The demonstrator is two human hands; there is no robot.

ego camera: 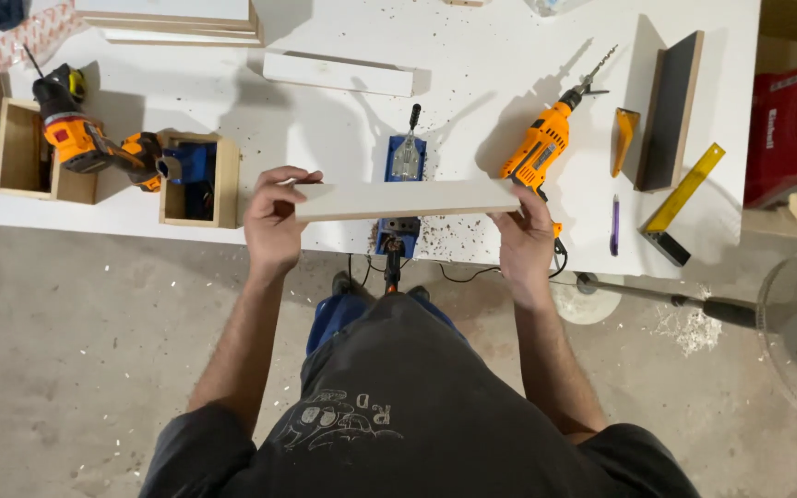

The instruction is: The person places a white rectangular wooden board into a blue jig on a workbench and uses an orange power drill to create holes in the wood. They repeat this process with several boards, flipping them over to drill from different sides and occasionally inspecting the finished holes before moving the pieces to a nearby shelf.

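Two bare hands hold one long white board (pixel 408 198) level above the near edge of the white worktable (pixel 472 55); the left hand (pixel 274 217) grips the board's left end, fingers curled over its far edge and thumb beneath; the right hand (pixel 525 235) clasps the right end from the near side, fingers wrapped up around the end. Across the middle, the board passes over a blue drilling jig (pixel 407 157), which shows both far and near of it; whether board and jig touch cannot be told. Just right of the board's right end lies an orange corded drill (pixel 541 143), its bit pointing far and right; sawdust specks the table beneath. Farther right sit an orange wedge-shaped tool (pixel 625 138), a dark panel (pixel 673 111) leaning on edge, a purple pen (pixel 614 224) and a yellow try square (pixel 680 203). To the left stand two open wooden boxes (pixel 197 180), with an orange cordless driver (pixel 94 143) lying across them; a white strip (pixel 339 74) lies on the far side of the table.
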